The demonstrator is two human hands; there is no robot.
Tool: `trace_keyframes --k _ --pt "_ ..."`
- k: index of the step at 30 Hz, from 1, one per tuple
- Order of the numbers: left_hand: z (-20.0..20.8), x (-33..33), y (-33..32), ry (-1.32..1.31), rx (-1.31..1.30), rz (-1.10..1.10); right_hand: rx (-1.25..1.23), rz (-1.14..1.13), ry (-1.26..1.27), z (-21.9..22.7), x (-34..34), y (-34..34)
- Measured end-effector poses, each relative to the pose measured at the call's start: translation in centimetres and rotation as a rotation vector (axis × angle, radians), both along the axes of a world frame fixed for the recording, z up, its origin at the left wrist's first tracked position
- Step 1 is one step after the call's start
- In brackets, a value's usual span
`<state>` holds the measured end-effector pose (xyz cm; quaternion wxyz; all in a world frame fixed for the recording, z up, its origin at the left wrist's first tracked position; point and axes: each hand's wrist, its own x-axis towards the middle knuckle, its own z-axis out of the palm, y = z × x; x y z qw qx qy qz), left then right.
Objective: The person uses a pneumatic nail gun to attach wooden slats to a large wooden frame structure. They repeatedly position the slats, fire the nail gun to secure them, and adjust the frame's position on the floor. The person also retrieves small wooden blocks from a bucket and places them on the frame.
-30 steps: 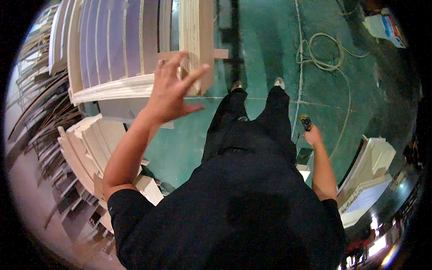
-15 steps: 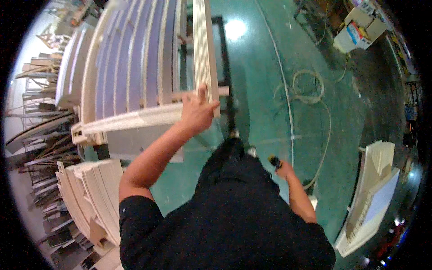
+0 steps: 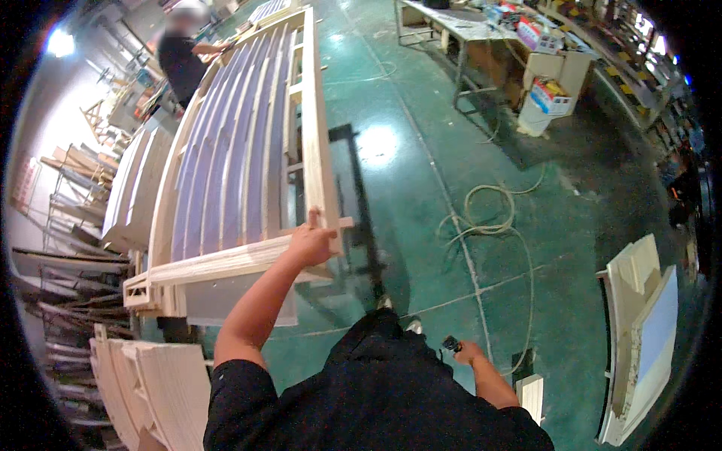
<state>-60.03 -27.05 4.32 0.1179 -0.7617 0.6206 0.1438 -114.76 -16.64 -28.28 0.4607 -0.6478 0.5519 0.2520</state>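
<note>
A long wooden frame (image 3: 314, 143) with pale slats over bluish-purple panels (image 3: 226, 143) stretches away at the left. On its near right corner rests my left hand (image 3: 312, 244), fingers spread, one finger pointing along the side rail. A short wooden piece (image 3: 345, 222) sticks out sideways beside that hand. Low at my right side, apart from the frame, my right hand (image 3: 470, 353) is closed around a small black tool (image 3: 451, 343). Its exact kind is not clear, as the fingers and its small size hide most of it.
A coiled hose (image 3: 489, 210) lies on the green floor (image 3: 391, 195). Pale panels lean at the right (image 3: 639, 338), and stacked wooden parts (image 3: 154, 383) stand at the left. Another person (image 3: 180, 64) works beyond the frame. A workbench (image 3: 459, 26) and a white bucket (image 3: 538, 109) are far right.
The view has tilted up, bringing the frame's far end, the other person and the workbench into sight. My left hand is still on the corner; the right still holds the black tool.
</note>
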Motion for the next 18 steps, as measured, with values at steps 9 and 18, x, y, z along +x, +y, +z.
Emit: trace_keyframes --k 9,18 --pt "-5.3 4.5 -0.2 0.018 -0.073 -0.194 0.010 0.031 -0.013 -2.4 -1.6 0.8" --pt "-1.6 0.5 1.3 -0.004 -0.157 -0.078 0.010 -0.059 -0.022 -1.0 -0.9 1.1"
